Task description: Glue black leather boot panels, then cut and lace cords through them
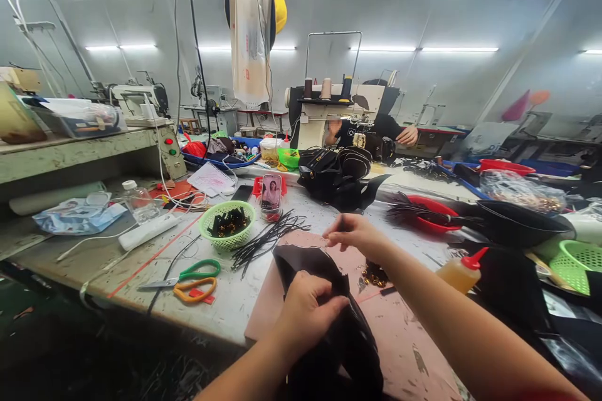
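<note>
My left hand point(310, 310) grips a black piece of leather-like material point(305, 261) that bends upward above a pink board point(268, 291). Its thumb lies along the near side of the piece. Just beyond the top edge of the material, my right hand point(360, 235) is closed in a pinch. Something small and dark shows between its fingers, too little of it to name. Under my right forearm lie a small heap of gold-coloured metal bits point(375, 274) and a thin tool with a dark handle point(388, 291).
Left of the board are scissors point(195, 279), a green basket point(227, 243) of black and gold parts, and black strips point(266, 241). A propped phone point(271, 191) stands behind. To the right are a glue bottle point(463, 272) and a red tray point(430, 214). A co-worker's hand point(407, 135) shows beyond.
</note>
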### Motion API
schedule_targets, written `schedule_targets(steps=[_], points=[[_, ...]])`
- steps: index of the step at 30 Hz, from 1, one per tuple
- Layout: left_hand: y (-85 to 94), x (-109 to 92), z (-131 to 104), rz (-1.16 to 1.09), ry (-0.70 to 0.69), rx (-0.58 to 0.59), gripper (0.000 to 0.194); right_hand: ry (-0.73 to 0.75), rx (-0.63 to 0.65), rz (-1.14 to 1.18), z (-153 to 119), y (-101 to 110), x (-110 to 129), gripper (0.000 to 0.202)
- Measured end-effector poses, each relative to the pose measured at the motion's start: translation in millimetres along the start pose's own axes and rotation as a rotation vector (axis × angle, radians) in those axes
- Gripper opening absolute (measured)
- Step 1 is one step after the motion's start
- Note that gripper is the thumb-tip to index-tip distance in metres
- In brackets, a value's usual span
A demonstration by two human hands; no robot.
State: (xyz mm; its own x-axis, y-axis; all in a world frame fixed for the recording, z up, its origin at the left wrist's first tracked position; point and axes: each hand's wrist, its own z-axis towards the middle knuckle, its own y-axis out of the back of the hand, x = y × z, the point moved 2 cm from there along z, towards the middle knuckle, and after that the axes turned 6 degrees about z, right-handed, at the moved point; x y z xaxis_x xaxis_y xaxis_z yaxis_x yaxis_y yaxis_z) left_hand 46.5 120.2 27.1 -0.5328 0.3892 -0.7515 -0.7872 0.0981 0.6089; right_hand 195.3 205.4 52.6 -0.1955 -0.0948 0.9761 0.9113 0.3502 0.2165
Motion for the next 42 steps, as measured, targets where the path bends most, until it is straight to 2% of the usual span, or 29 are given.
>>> schedule_targets(steps=[4, 8, 14, 19, 22, 28, 34, 42], points=[[0.7, 0.2, 8.8, -0.1, 0.04, 0.058, 0.033, -0.008, -0.116, 0.154, -43.6, 12.6, 5.0, 0.031], [1.2, 3.3, 16.1, -0.148, 0.021, 0.109, 0.028, 0.031, -0.065, 0.207, -61.4, 13.5, 18.8, 0.027], [3.0, 1.2, 15.4, -0.139, -0.02, 0.128, 0.024, 0.179, -0.046, 0.176, -58.9, 5.0, 26.7, 0.018], [3.0, -4.5, 12.7, -0.06, -0.042, 0.136, 0.02, 0.167, 0.013, 0.196, -53.7, -6.3, 20.6, 0.019], [2.5, -4.4, 12.8, -0.086, -0.017, 0.129, 0.02, 0.158, 0.033, 0.213, -55.1, -7.7, 17.6, 0.022], [1.5, -2.2, 14.2, -0.14, 0.003, 0.121, 0.022, 0.191, -0.039, 0.22, -59.0, -8.3, 14.8, 0.021], [-1.1, 0.7, 13.6, -0.196, 0.022, 0.136, 0.025, 0.286, -0.134, 0.079, -63.3, -13.3, 21.1, 0.011], [-0.9, 1.1, 12.7, -0.231, 0.049, 0.135, 0.026, 0.25, -0.123, 0.076, -62.2, -15.6, 15.7, 0.011]])
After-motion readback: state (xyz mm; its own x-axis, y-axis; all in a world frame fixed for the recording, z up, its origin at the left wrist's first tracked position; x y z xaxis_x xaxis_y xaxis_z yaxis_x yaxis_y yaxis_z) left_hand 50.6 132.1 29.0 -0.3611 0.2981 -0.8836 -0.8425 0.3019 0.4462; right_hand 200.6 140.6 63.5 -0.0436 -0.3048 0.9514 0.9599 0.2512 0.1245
